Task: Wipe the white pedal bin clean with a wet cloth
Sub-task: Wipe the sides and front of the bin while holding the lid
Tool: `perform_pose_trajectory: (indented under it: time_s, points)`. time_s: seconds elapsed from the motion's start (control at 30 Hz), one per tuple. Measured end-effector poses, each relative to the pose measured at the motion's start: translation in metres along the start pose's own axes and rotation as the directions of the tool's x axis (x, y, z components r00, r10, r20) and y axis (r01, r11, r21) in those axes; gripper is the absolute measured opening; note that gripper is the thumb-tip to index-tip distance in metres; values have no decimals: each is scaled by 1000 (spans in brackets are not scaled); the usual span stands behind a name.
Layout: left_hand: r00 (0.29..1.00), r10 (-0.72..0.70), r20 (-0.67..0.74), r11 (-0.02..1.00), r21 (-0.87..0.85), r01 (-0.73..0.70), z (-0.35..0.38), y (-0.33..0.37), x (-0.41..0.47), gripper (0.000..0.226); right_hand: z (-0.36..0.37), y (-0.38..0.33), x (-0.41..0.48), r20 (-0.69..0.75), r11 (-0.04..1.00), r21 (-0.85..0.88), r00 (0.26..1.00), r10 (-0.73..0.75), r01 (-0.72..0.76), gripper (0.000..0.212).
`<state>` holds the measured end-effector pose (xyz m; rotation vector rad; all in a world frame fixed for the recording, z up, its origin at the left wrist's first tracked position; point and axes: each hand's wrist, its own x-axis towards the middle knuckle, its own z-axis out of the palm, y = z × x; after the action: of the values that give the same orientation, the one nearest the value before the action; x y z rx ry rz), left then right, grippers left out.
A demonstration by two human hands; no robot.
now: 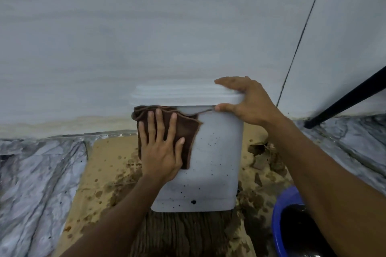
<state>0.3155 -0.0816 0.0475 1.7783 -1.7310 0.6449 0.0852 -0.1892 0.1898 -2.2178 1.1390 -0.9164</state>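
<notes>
Bin: white pedal bin (217, 152) stands upright near the far edge of the brown cardboard (104, 162), close to the white wall (146, 27). Small dark spots (193, 202) dot its front.
Lid: white lid (177, 96) sits shut on top of the bin.
Cloth: brown cloth (186, 129) lies flat on the bin's front, at the top left, just under the lid.
Left hand: left hand (160, 152) is wide, with fingers straight and spread, pressing the cloth on the bin.
Right hand: right hand (248, 102) holds the lid's right corner, fingers on top, thumb under the rim.
Bowl: blue bowl (282, 210) of dark water sits by the cardboard's near right corner.
</notes>
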Motion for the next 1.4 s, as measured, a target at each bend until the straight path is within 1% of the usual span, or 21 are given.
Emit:
perform_pose_trajectory:
  time_s: [0.1, 0.2, 0.23, 0.3, 0.37, 0.4, 0.43, 0.5, 0.57, 0.67, 0.8, 0.87, 0.93, 1.0, 1.07, 1.13, 1.17, 1.2, 1.23, 1.33, 1.4]
  points:
    - [997, -78, 5, 996, -35, 78, 8, 21, 2, 67, 4, 3, 5, -18, 1000, -7, 1000, 7, -7, 56]
    - [996, -85, 17, 995, -51, 86, 13, 51, 19, 67, 6, 5, 8, -46, 1000, -10, 999, 4, -5, 52]
    - [999, -46, 28, 998, -48, 47, 14, 62, 22, 66, 6, 5, 7, -51, 1000, -5, 999, -4, 4, 52]
    - [986, 149, 70, 988, -51, -146, 18, 79, 23, 64, 6, 5, 7, -55, 1000, -6, 998, -15, 14, 52]
    - [912, 389, 133, 921, -46, -387, 21, 85, 19, 62, 6, 5, 5, -51, 1000, -17, 999, -18, 17, 52]
    - [874, 461, 152, 887, -42, -461, 21, 82, 17, 62, 5, 5, 4, -45, 1000, -22, 999, -17, 17, 53]
    - [858, 490, 153, 871, -39, -490, 22, 76, 13, 63, 4, 6, 3, -38, 1000, -23, 999, -19, 18, 54]
    - [891, 434, 135, 901, -41, -432, 21, 55, 1, 68, 2, 7, 2, -33, 1000, -3, 999, -8, 8, 55]
    - [946, 304, 110, 953, -14, -304, 17, 29, -11, 72, 3, 6, 3, -41, 999, 43, 999, 15, -14, 54]
    - [977, 200, 80, 979, 22, -202, 14, 11, -17, 74, 5, 3, 3, -48, 998, 60, 999, 24, -21, 52]
    - [997, 61, 41, 998, -23, -60, 17, 57, 7, 74, 5, 2, 3, -56, 998, 64, 998, 25, -21, 49]
    - [990, 128, 57, 991, -48, -125, 21, 86, 22, 73, 6, 3, 2, -65, 999, 34, 998, 9, -7, 49]
    - [960, 267, 89, 963, -49, -263, 26, 103, 26, 72, 6, 4, 2, -70, 1000, 15, 998, -5, 6, 49]
    - [895, 424, 138, 905, -43, -423, 32, 103, 13, 70, 6, 5, 1, -64, 1000, 20, 998, 0, 1, 49]
    - [776, 591, 219, 802, -54, -595, 38, 93, -14, 68, 6, 7, 0, -63, 999, 36, 998, -3, 5, 49]
    - [650, 708, 276, 689, -67, -721, 41, 76, -41, 69, 9, 10, 0, -70, 999, 43, 997, -16, 19, 48]
    - [622, 731, 280, 662, -70, -747, 41, 67, -48, 69, 11, 11, 0, -74, 999, 37, 997, -21, 23, 48]
    - [630, 729, 265, 666, -67, -743, 40, 60, -49, 69, 12, 11, 1, -79, 999, 27, 997, -26, 28, 49]
    - [676, 697, 239, 704, -54, -708, 38, 54, -44, 69, 13, 12, 1, -85, 999, 22, 996, -32, 34, 49]
    - [875, 465, 137, 883, 1, -469, 28, 49, -12, 69, 15, 14, 2, -98, 999, 16, 995, -28, 30, 49]
    - [938, 336, 83, 940, 24, -339, 26, 56, 3, 68, 16, 14, 3, -98, 999, 5, 995, -32, 33, 49]
